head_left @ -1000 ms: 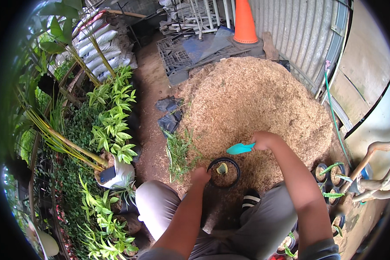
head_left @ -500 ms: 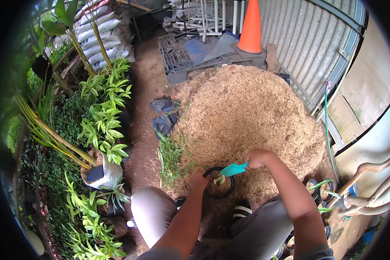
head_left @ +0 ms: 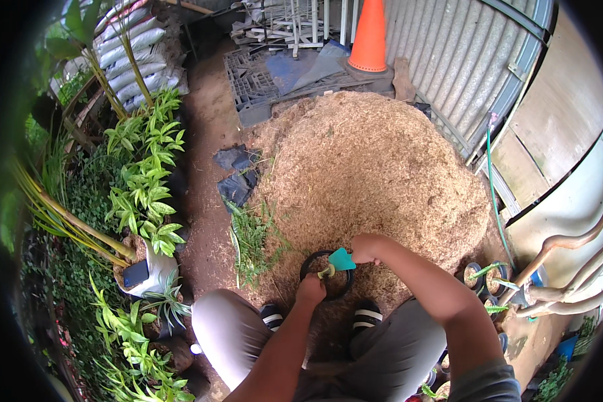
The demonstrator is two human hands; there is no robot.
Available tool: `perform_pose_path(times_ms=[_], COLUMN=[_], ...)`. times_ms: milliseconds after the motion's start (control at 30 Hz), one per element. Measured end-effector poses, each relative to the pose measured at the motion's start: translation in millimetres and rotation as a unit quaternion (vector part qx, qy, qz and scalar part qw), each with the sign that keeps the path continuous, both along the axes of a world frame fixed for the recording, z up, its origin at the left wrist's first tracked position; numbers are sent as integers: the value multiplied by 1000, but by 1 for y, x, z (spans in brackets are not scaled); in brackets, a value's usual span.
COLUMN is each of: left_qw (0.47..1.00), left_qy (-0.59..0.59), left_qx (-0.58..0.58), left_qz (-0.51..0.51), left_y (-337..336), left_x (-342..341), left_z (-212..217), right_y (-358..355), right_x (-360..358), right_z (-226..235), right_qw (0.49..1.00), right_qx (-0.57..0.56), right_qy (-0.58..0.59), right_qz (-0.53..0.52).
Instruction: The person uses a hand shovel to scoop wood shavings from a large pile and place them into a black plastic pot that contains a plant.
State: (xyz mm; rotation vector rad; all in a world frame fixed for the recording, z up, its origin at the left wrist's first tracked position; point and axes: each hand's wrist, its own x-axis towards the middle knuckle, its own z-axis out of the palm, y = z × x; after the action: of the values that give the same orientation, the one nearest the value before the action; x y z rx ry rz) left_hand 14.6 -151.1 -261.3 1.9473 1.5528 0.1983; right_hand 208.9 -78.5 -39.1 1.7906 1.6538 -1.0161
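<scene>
A round black pot [head_left: 347, 289] stands between my feet at the near edge of a heap of dry brown mulch [head_left: 382, 161]. My left hand [head_left: 311, 289] is closed at the pot's near-left side, on a short yellow-green plant piece [head_left: 326, 271] that leans inside the rim. Its fingertips are partly hidden. My right hand [head_left: 366, 248] grips a teal hand trowel [head_left: 342, 259] by the handle. The trowel's blade is over the far part of the pot, close to the plant piece. What lies inside the pot is too dark to make out.
Cut fern fronds [head_left: 249, 241] and black plastic [head_left: 238, 175] lie left of the heap. Leafy potted plants [head_left: 144, 181] line the left side, with a phone [head_left: 136, 273] on one white pot. Small pots [head_left: 494, 280] and bare branches [head_left: 569, 275] stand right; an orange cone [head_left: 368, 40] stands behind.
My left hand has gone from the pot's left rim to the plant piece. The trowel blade has turned and tipped over the pot. The whole view has shifted slightly.
</scene>
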Motion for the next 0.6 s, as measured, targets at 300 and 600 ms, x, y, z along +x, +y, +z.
perform_pose_path(times_ms=[300, 600], left_qw=[978, 960], left_qy=[72, 123], left_qx=[137, 161], left_qz=[-137, -191], left_y=[-34, -51], left_x=[-2, 17], left_z=[22, 1], right_y=[-2, -16], right_x=[-4, -15], right_z=[-3, 20], right_qw=[998, 996], right_qx=[29, 34], right_qy=[-5, -4], right_qz=[63, 82])
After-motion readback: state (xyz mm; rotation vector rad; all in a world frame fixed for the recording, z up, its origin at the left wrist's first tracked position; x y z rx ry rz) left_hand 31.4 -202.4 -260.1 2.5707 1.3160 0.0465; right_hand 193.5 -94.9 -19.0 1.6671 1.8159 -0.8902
